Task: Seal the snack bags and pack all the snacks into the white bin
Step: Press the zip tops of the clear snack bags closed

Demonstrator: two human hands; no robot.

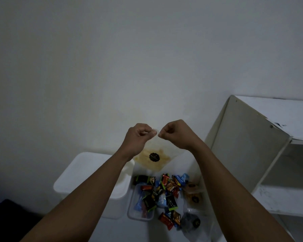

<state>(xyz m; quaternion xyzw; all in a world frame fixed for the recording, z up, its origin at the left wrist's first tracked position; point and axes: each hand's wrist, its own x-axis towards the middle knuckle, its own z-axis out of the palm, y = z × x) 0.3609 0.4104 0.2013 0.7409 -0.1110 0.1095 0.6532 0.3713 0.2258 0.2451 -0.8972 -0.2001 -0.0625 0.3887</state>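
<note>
Both hands' fingers pinch the bag's (152,154) top edge, left hand (138,137) and right hand (175,134) almost touching; the bag hangs below them, its seal running left-right, above the bin (87,173).

We cannot read the round dark label (154,157) on the clear bag (157,151); its print is too small. The bag's top edge is hidden inside the left grip (138,135) and the right grip (175,134), so its seal cannot be judged. At five o'clock a dark bag (190,222) is blurred, perhaps holding dark snacks. The white bin (87,179) is partly covered by the left forearm. The shelf (269,154) runs off the frame at three o'clock.
</note>
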